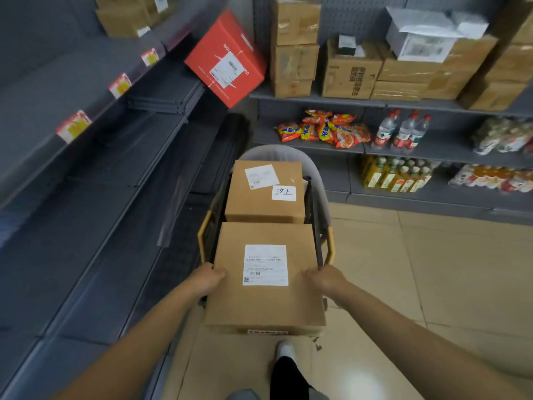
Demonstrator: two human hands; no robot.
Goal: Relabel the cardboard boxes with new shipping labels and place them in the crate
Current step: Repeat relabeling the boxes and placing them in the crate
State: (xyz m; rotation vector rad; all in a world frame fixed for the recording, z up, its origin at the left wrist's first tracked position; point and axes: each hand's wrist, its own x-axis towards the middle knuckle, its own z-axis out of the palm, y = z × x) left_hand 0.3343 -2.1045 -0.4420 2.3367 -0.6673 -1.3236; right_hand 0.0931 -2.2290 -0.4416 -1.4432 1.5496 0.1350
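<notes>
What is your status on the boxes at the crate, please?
Left hand and right hand grip near box, label up. Far box already in crate. Nothing blocking.

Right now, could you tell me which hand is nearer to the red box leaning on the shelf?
Left. The left hand grips the near cardboard box's left edge, on the same side as the red box; the right hand grips the opposite edge, farther away.
</notes>
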